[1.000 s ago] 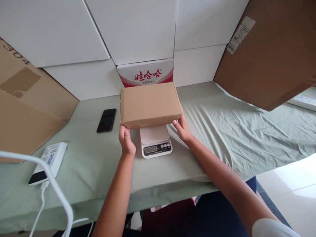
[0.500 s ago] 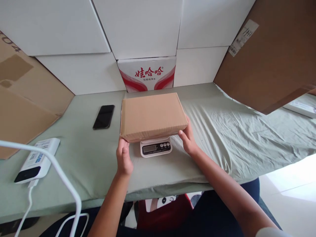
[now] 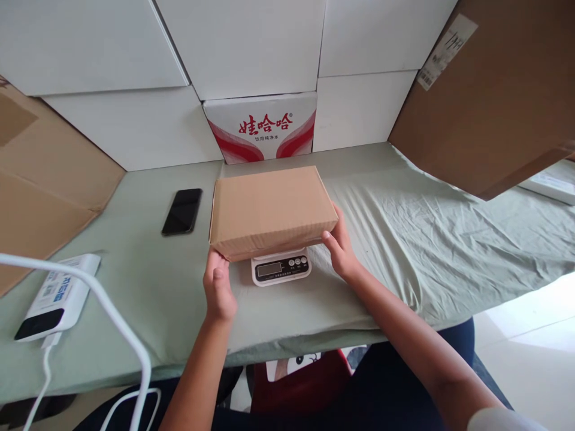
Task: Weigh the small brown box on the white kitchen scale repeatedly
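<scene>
A closed brown cardboard box is held level between my two hands, over a small white digital scale. Its near left corner rests in my left hand, whose fingers go under the bottom. At the near right corner my right hand grips the box, thumb along the front edge and fingers behind the side. The scale's dark display and round buttons show in front of the box; its weighing plate is covered. Whether the box touches the plate I cannot tell.
A black phone lies left of the box. Farther left is a white power bank with a cable. Behind stand a red-and-white carton and white panels. Large cardboard sheets flank both sides of the green cloth.
The camera view has shifted slightly, so most things sit a little farther left. Both hands keep the same hold on the box above the scale.
</scene>
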A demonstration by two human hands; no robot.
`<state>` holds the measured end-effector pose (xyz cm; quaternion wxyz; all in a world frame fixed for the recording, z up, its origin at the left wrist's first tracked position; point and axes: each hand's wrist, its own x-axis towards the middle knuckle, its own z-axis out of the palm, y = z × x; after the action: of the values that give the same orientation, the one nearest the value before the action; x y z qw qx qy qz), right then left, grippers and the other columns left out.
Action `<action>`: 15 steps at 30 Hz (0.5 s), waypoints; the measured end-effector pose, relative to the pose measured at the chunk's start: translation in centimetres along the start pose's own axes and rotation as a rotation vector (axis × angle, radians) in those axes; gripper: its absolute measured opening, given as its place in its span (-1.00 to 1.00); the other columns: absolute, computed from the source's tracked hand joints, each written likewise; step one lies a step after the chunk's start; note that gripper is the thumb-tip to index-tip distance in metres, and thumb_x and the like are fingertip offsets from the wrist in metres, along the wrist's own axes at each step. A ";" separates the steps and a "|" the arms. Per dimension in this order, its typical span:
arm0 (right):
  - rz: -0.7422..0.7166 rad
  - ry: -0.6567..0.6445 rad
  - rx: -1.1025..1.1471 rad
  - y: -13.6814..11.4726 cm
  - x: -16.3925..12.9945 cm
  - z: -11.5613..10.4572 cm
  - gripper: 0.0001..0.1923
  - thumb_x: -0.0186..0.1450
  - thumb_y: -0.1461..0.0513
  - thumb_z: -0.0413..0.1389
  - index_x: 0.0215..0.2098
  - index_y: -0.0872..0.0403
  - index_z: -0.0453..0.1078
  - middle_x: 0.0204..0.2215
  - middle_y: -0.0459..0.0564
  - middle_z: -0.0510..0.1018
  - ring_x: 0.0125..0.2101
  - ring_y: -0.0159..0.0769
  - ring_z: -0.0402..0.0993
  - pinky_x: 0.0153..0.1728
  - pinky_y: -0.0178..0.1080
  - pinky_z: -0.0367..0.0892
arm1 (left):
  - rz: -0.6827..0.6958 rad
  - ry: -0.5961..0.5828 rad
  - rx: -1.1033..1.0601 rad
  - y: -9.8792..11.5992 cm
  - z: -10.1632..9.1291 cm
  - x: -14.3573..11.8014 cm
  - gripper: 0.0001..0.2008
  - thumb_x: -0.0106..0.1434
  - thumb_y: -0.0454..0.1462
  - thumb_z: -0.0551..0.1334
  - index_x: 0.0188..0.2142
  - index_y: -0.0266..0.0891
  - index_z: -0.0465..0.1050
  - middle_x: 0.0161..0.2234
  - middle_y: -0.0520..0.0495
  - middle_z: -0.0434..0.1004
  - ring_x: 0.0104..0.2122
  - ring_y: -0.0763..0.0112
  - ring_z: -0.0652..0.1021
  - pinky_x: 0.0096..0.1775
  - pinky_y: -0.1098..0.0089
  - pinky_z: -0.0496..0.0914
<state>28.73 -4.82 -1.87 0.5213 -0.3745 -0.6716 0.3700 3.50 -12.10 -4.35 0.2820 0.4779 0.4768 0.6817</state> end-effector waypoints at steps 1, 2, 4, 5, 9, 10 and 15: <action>0.000 -0.001 0.002 0.0 0.0 0.0 -0.25 0.39 -0.24 0.00 0.45 -0.22 0.05 0.43 -0.01 0.25 0.42 0.08 0.17 0.41 0.18 0.22 | 0.003 -0.001 0.001 0.0 0.0 0.0 -0.27 0.32 0.26 0.08 0.22 -0.17 0.46 0.14 -0.27 0.54 0.21 0.00 0.52 0.16 0.15 0.43; -0.003 -0.001 0.005 0.0 0.1 0.0 -0.24 0.39 -0.24 0.00 0.45 -0.22 0.04 0.43 -0.02 0.25 0.42 0.08 0.17 0.42 0.18 0.22 | 0.004 -0.002 0.002 0.0 0.0 0.0 -0.27 0.33 0.26 0.07 0.22 -0.17 0.46 0.14 -0.27 0.54 0.21 0.01 0.52 0.17 0.15 0.43; -0.009 -0.003 0.008 0.1 0.1 0.1 -0.24 0.39 -0.25 -0.01 0.45 -0.24 0.03 0.44 -0.03 0.23 0.43 0.08 0.16 0.43 0.19 0.20 | 0.008 -0.004 0.003 0.0 0.0 0.0 -0.28 0.33 0.25 0.08 0.22 -0.17 0.45 0.15 -0.27 0.54 0.22 0.01 0.52 0.17 0.15 0.43; -0.012 -0.004 0.008 0.1 0.1 0.1 -0.23 0.39 -0.26 -0.01 0.46 -0.24 0.02 0.45 -0.04 0.22 0.43 0.07 0.16 0.43 0.19 0.20 | 0.008 -0.007 0.003 0.1 0.1 0.0 -0.28 0.33 0.25 0.08 0.23 -0.17 0.45 0.15 -0.27 0.54 0.21 0.00 0.52 0.17 0.14 0.43; -0.009 -0.007 0.011 0.1 0.1 0.0 -0.26 0.40 -0.24 -0.01 0.46 -0.25 0.03 0.45 -0.04 0.23 0.44 0.08 0.15 0.44 0.19 0.18 | 0.002 -0.021 0.001 0.2 0.1 0.2 -0.30 0.35 0.24 0.08 0.23 -0.16 0.45 0.14 -0.27 0.55 0.20 0.00 0.53 0.16 0.14 0.43; -0.007 -0.005 0.016 0.1 0.1 0.0 -0.26 0.40 -0.23 0.00 0.45 -0.25 0.03 0.44 -0.03 0.23 0.44 0.09 0.15 0.44 0.19 0.17 | 0.001 -0.024 0.002 0.2 0.1 0.2 -0.29 0.35 0.24 0.08 0.23 -0.17 0.45 0.14 -0.28 0.55 0.20 0.00 0.53 0.16 0.14 0.43; 0.003 -0.003 0.029 0.0 0.1 -0.1 -0.25 0.38 -0.25 0.01 0.44 -0.23 0.05 0.44 -0.02 0.23 0.43 0.09 0.15 0.43 0.21 0.20 | 0.002 -0.022 -0.011 0.0 0.1 0.3 -0.29 0.34 0.24 0.09 0.25 -0.16 0.44 0.15 -0.28 0.56 0.20 0.01 0.53 0.15 0.16 0.43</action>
<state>28.76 -4.67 -1.84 0.5253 -0.3674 -0.6664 0.3808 3.51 -11.78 -4.19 0.2891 0.4842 0.4695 0.6794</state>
